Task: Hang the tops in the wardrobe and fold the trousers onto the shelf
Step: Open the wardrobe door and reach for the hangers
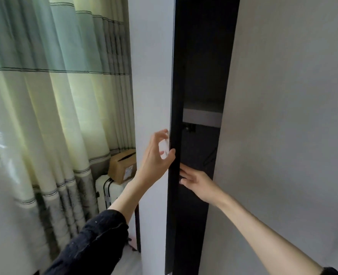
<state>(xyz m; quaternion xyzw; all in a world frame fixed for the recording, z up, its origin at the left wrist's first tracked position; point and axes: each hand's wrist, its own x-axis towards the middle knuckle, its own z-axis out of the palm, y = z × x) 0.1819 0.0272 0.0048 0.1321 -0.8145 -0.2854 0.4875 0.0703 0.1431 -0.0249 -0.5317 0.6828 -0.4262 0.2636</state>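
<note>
**closet_newbie:** White flat-panel wardrobe door (152, 76) is swung part open, dark inside edge facing me. Left hand (156, 155) has its fingers curled round a small clear handle (164, 147) near the door's free edge. Right hand (198, 182) is open, fingers straight and pressing the dark inner face just below. Grey shelf (203, 117) shows in the gap of the dark wardrobe interior (202, 76). No tops or trousers in sight yet.

**hinge_guy:** I'd guess that door's stiff and fairly light, so it should swing easily. Keep hold at the handle by the free edge; that's the best leverage. The plastic handle looks slippery and maybe fragile, so let the flat palm do the work. Clothes will be soft and floppy: collar or waistband.
</note>
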